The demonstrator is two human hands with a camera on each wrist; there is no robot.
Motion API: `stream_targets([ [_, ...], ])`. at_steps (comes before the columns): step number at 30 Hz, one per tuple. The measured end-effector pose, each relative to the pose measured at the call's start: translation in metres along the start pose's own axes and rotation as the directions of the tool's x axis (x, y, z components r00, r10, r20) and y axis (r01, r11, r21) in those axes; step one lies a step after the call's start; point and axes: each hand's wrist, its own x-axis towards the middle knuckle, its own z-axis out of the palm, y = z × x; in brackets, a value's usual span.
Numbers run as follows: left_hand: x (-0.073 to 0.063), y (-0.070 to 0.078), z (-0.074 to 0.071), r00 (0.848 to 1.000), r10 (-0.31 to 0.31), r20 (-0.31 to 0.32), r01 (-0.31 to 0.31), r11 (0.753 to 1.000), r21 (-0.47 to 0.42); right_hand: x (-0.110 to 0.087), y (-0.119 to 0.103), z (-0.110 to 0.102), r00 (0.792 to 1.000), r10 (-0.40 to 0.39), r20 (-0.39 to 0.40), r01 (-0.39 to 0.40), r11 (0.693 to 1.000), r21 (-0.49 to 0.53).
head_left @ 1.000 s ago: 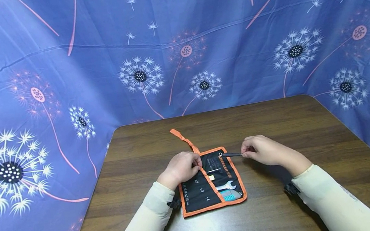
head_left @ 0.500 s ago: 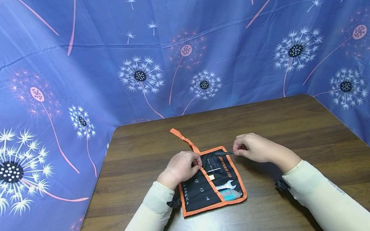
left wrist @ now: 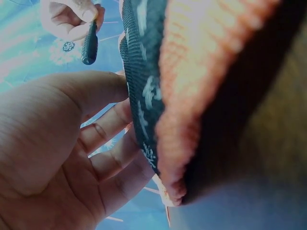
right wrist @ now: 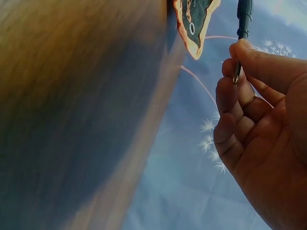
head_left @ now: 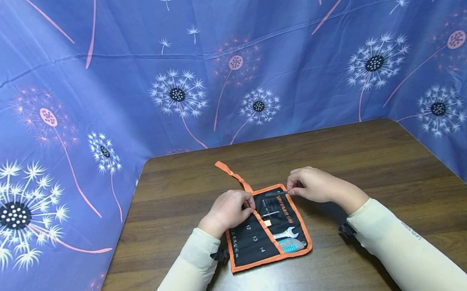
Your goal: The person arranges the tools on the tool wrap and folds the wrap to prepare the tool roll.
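A black tool pouch (head_left: 248, 256) with orange trim lies unfolded on the table. My left hand (head_left: 229, 211) pinches the orange edge of its pocket strip, thumb on the printed front and fingers behind, as the left wrist view shows. My right hand (head_left: 318, 186) holds a small screwdriver (right wrist: 244, 19) by its metal shaft between thumb and fingers. Its black ribbed handle (left wrist: 89, 45) points left, over the pouch's upper part. An open-end wrench (head_left: 286, 232) and a teal-and-grey utility knife (head_left: 290, 245) stick out of the lower pockets. A thin silver shaft (head_left: 271, 214) shows above them.
The pouch's orange strap (head_left: 232, 173) trails toward the back of the wooden table (head_left: 346, 152). Behind and beside the table hangs a blue curtain (head_left: 296, 85) with a dandelion print.
My right hand has moved left with the screwdriver, bringing its handle from the pouch's right edge to over the black fabric near the pocket strip. The left hand stays in place.
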Motion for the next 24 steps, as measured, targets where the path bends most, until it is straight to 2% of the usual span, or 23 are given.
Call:
stream_targets([
  [10,0.0,0.001,-0.001,1.0,0.001,0.011,0.0,1.0,-0.007,0.009,-0.007,0.007,0.999,0.019,0.032,-0.019,1.0,0.002],
  [24,0.0,0.0,0.0,1.0,0.005,-0.001,-0.005,0.999,-0.033,0.017,-0.013,0.02,0.995,-0.012,0.1,0.01,1.0,0.022],
])
